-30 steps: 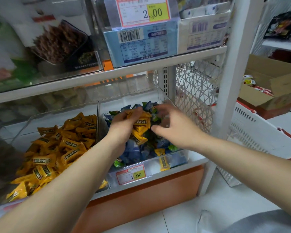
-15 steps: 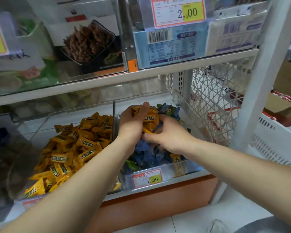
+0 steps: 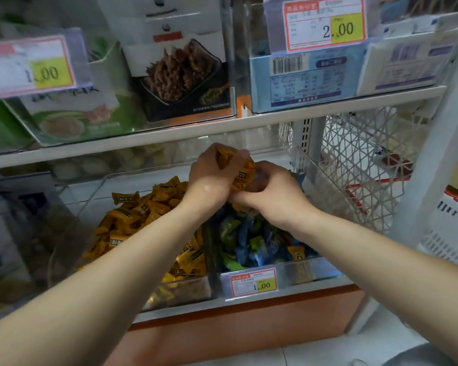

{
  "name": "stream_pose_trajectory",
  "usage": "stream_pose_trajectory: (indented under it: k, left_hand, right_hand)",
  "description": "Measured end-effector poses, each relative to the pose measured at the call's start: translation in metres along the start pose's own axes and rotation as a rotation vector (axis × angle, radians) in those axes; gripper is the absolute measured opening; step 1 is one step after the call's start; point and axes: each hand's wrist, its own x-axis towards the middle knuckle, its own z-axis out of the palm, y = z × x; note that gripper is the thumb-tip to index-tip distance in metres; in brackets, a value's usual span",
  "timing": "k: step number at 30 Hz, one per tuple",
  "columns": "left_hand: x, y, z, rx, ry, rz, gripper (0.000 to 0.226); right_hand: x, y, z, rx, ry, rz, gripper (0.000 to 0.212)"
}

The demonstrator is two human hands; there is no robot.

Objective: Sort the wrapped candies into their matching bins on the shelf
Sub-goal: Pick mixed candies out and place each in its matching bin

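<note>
Nearest me, a stray orange wrapped candy (image 3: 298,253) is lying at five o'clock in the clear plastic right bin (image 3: 310,270) of blue and green sweets (image 3: 249,241). Beyond, the left hand (image 3: 212,180) is clutching a bundle of orange candies (image 3: 238,173) and the right hand (image 3: 273,196) is pinching it too. Both grips should be tightening before swinging to the orange-filled left bin (image 3: 180,289) at nine o'clock.

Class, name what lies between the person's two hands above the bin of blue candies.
A bunch of yellow wrapped candies, gripped from both sides by the left hand and the right hand. The head view shows this.
</note>
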Motion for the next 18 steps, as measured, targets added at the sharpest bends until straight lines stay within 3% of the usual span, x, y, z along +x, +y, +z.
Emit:
stream_pose_trajectory:
  k: [3,7,11,14,16,18]
  left_hand:
    - [0.000,-0.008,-0.039,0.070,0.070,0.051,0.022]
    - [-0.001,-0.031,-0.090,0.311,0.089,0.046,0.023]
    - [-0.003,-0.049,-0.112,0.720,-0.058,-0.013,0.041]
    - [-0.017,-0.038,-0.101,0.660,-0.022,0.099,0.042]
    - [-0.037,-0.021,-0.082,0.529,-0.152,0.240,0.035]
    - [-0.062,-0.008,-0.059,0.545,-0.379,0.431,0.030]
  right_hand:
    - [0.003,-0.006,0.023,0.114,-0.203,-0.032,0.034]
    - [0.010,-0.004,0.036,-0.231,-0.377,-0.185,0.026]
    - [0.018,0.008,0.012,-0.375,-0.326,-0.211,0.021]
    - [0.023,0.020,-0.025,-0.395,-0.241,-0.140,0.014]
    - [0.021,0.030,-0.048,-0.525,-0.325,-0.074,0.008]
    - [0.012,0.042,-0.060,-0.686,-0.539,0.006,0.007]
